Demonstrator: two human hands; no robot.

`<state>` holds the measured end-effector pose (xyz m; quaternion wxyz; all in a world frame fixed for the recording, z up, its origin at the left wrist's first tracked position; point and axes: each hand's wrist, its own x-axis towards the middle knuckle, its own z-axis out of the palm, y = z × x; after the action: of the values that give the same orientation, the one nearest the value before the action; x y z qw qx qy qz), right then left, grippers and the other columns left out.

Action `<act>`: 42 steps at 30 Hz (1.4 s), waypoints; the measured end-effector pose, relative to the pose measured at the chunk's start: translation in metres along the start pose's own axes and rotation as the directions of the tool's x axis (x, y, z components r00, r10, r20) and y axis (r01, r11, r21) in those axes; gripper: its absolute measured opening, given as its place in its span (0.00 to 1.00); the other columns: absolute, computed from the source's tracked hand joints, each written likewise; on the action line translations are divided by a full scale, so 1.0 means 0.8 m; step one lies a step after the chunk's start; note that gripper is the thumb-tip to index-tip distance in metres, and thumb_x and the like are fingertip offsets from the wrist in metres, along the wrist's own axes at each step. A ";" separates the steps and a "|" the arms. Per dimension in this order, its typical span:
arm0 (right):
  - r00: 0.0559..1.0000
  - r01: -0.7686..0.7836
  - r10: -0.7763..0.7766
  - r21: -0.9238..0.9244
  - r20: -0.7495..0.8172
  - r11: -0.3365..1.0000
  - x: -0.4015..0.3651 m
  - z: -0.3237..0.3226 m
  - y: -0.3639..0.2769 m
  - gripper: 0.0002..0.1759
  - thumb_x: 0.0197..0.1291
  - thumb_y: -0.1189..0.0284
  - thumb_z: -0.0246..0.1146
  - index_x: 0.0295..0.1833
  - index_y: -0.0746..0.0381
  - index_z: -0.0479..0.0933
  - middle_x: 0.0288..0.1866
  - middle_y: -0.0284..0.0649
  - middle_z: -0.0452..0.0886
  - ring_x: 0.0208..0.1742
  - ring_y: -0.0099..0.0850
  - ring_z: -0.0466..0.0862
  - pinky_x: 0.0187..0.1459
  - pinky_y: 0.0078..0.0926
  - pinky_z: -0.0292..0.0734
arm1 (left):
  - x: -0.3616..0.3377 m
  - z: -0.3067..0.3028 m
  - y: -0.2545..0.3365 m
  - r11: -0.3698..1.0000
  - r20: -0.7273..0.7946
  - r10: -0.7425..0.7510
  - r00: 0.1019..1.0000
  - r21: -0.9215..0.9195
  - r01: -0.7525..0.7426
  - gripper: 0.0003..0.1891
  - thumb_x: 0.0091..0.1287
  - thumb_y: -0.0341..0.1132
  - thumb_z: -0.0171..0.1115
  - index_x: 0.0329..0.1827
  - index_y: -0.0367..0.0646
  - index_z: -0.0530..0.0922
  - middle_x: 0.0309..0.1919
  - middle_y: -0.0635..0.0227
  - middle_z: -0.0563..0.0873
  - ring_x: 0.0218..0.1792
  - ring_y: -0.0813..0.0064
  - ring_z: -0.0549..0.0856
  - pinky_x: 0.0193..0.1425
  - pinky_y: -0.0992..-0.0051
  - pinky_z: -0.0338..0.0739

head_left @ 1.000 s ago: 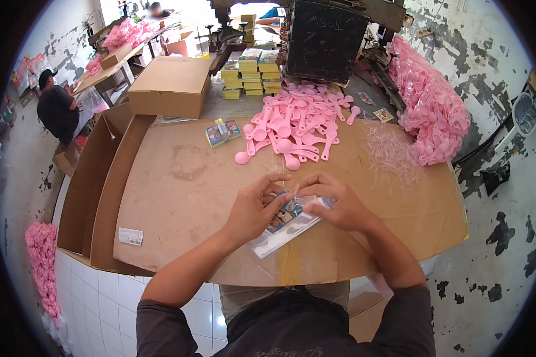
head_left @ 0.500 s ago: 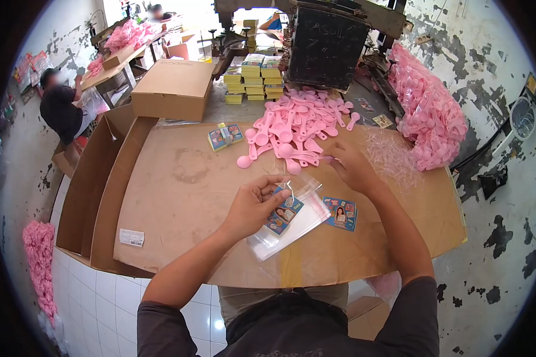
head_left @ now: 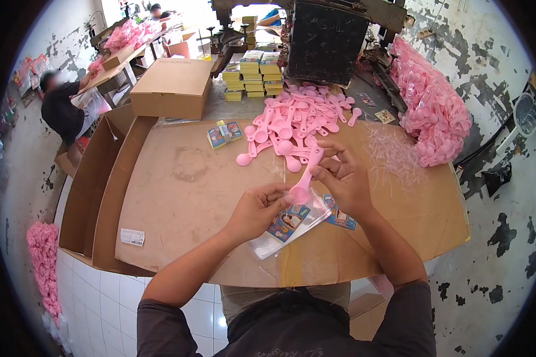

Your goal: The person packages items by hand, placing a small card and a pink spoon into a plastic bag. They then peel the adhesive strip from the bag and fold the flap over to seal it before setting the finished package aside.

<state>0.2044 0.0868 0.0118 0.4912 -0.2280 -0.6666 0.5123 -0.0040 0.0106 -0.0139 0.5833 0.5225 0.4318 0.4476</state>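
My right hand (head_left: 346, 185) is closed on the handle end of a pink measuring spoon (head_left: 305, 179), its bowl pointing down toward me. Beside that bowl, the fingers of my left hand (head_left: 255, 210) pinch the top of a clear plastic bag, and the bowl overlaps the bag's mouth. A blue printed card (head_left: 287, 224) shows just below my left fingers. Under it lies a stack of clear plastic bags (head_left: 269, 245). Another blue card (head_left: 337, 215) rests to the right, partly hidden by my right hand. Ahead spreads a heap of pink spoons (head_left: 289, 122).
A banded card bundle (head_left: 224, 135) lies on the cardboard tabletop (head_left: 190, 196). Behind are stacked cards (head_left: 251, 74), a closed carton (head_left: 171, 86) and a black machine block (head_left: 326, 44). Bagged pink spoons (head_left: 432, 113) stand right. An open box (head_left: 98, 190) flanks the left; a person (head_left: 64, 110) sits beyond.
My right hand has lifted a pink spoon from the heap and brought it toward me, to the bag at my left fingers. My left hand has moved slightly down and left.
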 end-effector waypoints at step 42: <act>0.863 0.500 -0.156 -0.767 0.480 0.403 0.003 0.025 -0.131 0.08 0.62 0.73 0.70 0.45 0.63 0.84 0.39 0.38 0.84 0.41 0.38 0.85 0.43 0.37 0.80 | -0.022 0.002 0.017 0.740 0.163 0.542 0.824 0.372 -0.560 0.28 0.68 0.22 0.62 0.73 0.35 0.73 0.64 0.56 0.84 0.67 0.66 0.83 0.71 0.65 0.77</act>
<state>0.2065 0.0405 0.1084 0.2769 -0.2171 -0.9358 0.0215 -0.0077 -0.0062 0.0008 0.3132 0.7451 0.3278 0.4891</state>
